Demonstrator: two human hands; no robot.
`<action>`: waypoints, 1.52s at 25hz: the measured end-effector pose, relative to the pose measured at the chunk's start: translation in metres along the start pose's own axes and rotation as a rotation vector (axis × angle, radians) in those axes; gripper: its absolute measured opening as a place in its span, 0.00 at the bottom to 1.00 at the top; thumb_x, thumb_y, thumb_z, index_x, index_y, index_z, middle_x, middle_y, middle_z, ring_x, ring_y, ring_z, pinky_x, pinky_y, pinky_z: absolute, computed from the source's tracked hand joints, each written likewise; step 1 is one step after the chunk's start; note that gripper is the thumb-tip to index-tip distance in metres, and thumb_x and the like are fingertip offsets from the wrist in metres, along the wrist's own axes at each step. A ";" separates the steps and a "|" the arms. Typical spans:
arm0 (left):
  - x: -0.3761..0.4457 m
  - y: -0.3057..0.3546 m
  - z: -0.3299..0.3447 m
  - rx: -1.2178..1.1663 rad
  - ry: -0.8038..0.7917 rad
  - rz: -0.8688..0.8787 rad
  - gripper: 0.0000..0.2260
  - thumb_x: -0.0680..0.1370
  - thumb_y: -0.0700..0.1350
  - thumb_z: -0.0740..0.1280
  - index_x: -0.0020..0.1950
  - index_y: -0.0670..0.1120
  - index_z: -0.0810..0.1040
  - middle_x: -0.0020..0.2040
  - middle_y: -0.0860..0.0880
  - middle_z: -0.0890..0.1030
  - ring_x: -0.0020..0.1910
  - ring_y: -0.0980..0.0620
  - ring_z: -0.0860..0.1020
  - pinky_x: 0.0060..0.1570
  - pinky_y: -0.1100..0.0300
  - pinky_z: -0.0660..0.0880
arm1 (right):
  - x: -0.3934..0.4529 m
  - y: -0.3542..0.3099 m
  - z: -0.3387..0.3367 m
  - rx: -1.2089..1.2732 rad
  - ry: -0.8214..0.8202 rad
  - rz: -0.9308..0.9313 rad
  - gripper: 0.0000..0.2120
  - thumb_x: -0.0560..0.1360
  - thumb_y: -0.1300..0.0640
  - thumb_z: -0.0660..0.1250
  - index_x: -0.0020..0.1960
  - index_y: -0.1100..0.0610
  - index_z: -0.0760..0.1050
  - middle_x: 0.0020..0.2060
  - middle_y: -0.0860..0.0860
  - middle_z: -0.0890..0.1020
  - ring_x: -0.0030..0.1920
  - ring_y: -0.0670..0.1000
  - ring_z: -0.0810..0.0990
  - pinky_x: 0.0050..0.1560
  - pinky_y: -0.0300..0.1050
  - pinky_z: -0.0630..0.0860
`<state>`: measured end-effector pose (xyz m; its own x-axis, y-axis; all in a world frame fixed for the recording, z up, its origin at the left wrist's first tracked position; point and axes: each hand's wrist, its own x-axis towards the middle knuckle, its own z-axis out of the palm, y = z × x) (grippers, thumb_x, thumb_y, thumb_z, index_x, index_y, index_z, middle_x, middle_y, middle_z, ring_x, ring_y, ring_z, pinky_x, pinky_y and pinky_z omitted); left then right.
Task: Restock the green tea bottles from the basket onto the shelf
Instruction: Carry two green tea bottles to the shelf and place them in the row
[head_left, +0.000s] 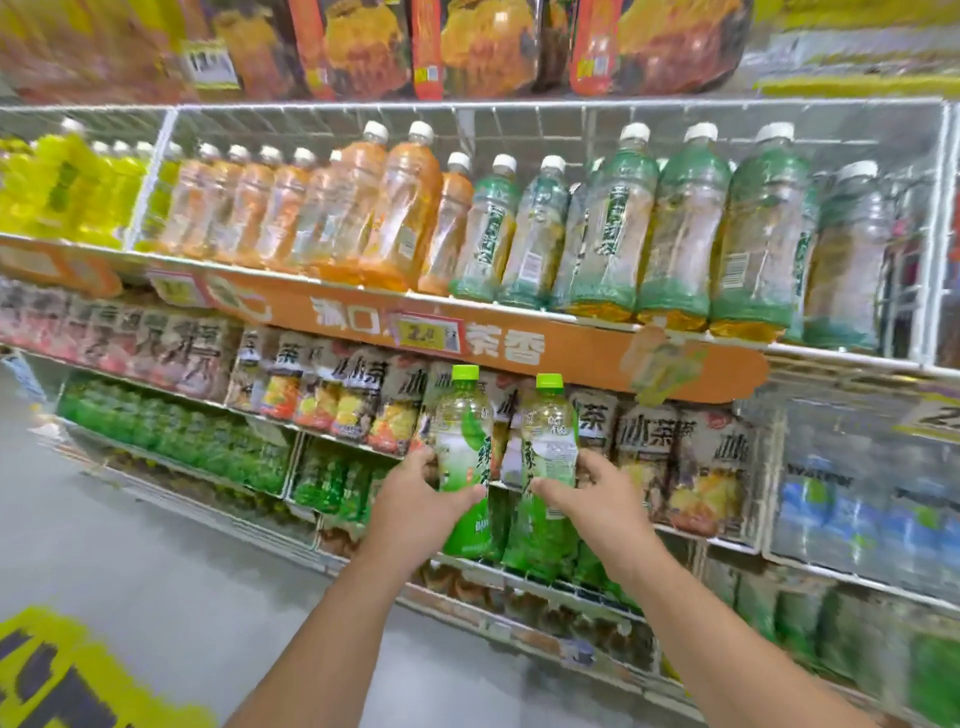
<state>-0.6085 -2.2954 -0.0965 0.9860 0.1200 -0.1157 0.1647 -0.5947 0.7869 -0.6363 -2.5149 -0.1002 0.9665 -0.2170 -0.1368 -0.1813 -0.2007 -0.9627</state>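
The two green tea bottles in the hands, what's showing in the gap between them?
In the head view, only shelf stock behind: between the left bottle and right bottle show blurred cartons, nothing held.

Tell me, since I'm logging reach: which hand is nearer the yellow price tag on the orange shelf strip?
Left. The left hand sits almost straight below the yellow price tag; the right hand is below and further right.

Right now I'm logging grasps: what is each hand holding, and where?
Left hand grips one green tea bottle around its middle; right hand grips a second green tea bottle likewise.
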 end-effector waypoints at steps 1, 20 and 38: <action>0.010 -0.006 -0.003 -0.002 -0.034 0.023 0.37 0.64 0.62 0.80 0.70 0.54 0.74 0.58 0.56 0.79 0.52 0.56 0.76 0.52 0.59 0.73 | 0.000 0.001 0.009 0.002 0.034 0.015 0.42 0.69 0.45 0.79 0.78 0.54 0.65 0.75 0.50 0.72 0.66 0.51 0.75 0.61 0.47 0.72; 0.032 -0.124 0.109 -0.141 -0.437 -0.054 0.30 0.65 0.59 0.79 0.64 0.54 0.75 0.56 0.55 0.83 0.54 0.53 0.82 0.57 0.47 0.80 | -0.024 0.141 0.044 0.077 0.241 0.280 0.24 0.71 0.56 0.80 0.64 0.48 0.77 0.54 0.30 0.81 0.58 0.35 0.79 0.54 0.32 0.76; 0.078 -0.202 0.282 -0.093 -0.364 -0.103 0.33 0.67 0.55 0.81 0.68 0.51 0.75 0.58 0.54 0.83 0.57 0.54 0.81 0.61 0.48 0.78 | 0.049 0.321 0.037 0.112 0.270 0.297 0.15 0.69 0.62 0.80 0.44 0.43 0.82 0.44 0.32 0.85 0.46 0.31 0.82 0.43 0.28 0.77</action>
<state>-0.5577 -2.3900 -0.4347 0.9116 -0.1247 -0.3918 0.2771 -0.5177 0.8094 -0.6405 -2.5545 -0.4243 0.7901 -0.4957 -0.3607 -0.4099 0.0103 -0.9121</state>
